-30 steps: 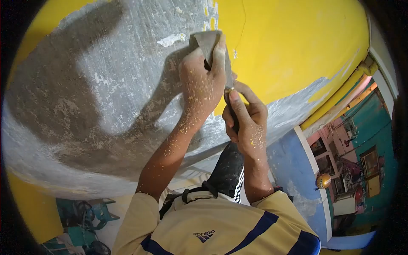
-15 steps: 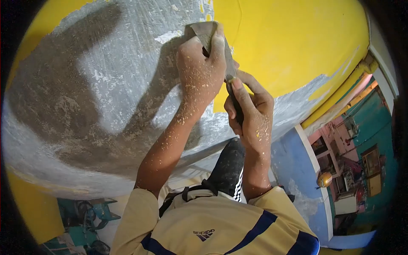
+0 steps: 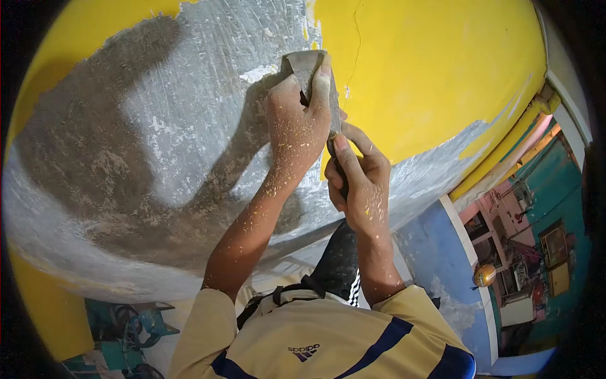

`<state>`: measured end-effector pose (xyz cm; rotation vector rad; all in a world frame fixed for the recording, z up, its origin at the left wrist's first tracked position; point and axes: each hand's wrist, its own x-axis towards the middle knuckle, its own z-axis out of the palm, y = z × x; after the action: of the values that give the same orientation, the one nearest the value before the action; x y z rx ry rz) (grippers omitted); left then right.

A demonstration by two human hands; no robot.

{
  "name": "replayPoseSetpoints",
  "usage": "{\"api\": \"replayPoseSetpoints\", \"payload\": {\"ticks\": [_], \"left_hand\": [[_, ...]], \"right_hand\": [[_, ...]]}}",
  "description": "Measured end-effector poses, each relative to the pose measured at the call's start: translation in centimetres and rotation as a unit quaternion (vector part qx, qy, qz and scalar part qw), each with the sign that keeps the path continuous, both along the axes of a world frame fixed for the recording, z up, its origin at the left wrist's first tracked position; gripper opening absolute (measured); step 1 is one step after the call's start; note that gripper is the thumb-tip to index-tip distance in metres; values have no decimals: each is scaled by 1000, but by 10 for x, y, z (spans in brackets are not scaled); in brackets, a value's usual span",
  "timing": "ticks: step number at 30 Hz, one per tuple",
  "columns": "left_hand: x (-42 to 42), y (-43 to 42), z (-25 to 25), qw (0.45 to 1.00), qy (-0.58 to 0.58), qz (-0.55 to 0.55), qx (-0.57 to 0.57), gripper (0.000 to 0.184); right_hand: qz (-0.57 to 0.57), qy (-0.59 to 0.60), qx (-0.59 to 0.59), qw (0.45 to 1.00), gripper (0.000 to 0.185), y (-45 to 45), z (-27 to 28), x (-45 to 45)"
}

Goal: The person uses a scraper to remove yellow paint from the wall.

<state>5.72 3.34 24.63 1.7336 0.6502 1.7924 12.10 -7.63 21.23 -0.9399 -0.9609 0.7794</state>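
A scraper (image 3: 309, 66) with a wide grey metal blade and a dark handle lies against the wall, its edge at the border between bare grey plaster (image 3: 196, 120) and yellow paint (image 3: 429, 69). My left hand (image 3: 298, 123) grips the blade, thumb along its right side. Lower and to the right, my right hand (image 3: 361, 177) is wrapped round the handle. Pale flakes dot both hands and forearms. Just left of the blade a white patch (image 3: 257, 74) shows on the plaster, and a thin crack runs through the yellow paint to the right.
At the right, a blue wall section (image 3: 432, 252) borders an opening onto a room with a teal wall (image 3: 558, 189). An orange round object (image 3: 485, 275) is near that opening. Teal and dark items (image 3: 142, 325) stand on the floor at the lower left.
Over the last second both hands and the scraper moved slightly up the wall, then back down. Both hands kept their hold on it.
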Motion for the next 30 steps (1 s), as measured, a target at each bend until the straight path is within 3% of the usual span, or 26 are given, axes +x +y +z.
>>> {"api": "replayPoseSetpoints", "payload": {"ticks": [4,7,15,19,21,23,25,30], "left_hand": [[1,8,7,999,-23,-33,-3,48],[-6,3,18,999,34,28,27,46],[-12,3,49,997,-63,-1,44,51],[-19,1,5,997,14,-32,65,44],[-25,-2,-15,993,63,-99,-27,43],[-24,-2,-26,992,87,-87,-35,43],[-23,-4,-21,991,112,-63,-44,42],[-21,6,7,993,48,-112,-10,36]], "right_hand": [[-7,28,6,1000,31,3,7,-2],[6,37,-5,999,29,-2,16,-3],[-23,-87,37,995,30,5,54,-8],[-50,-36,-2,998,32,4,13,-12],[-27,-41,-11,999,34,2,-12,-5],[-38,-4,-9,999,34,1,-24,-10],[-67,9,1,998,31,2,-20,-17],[-18,18,25,999,37,6,8,-12]]}}
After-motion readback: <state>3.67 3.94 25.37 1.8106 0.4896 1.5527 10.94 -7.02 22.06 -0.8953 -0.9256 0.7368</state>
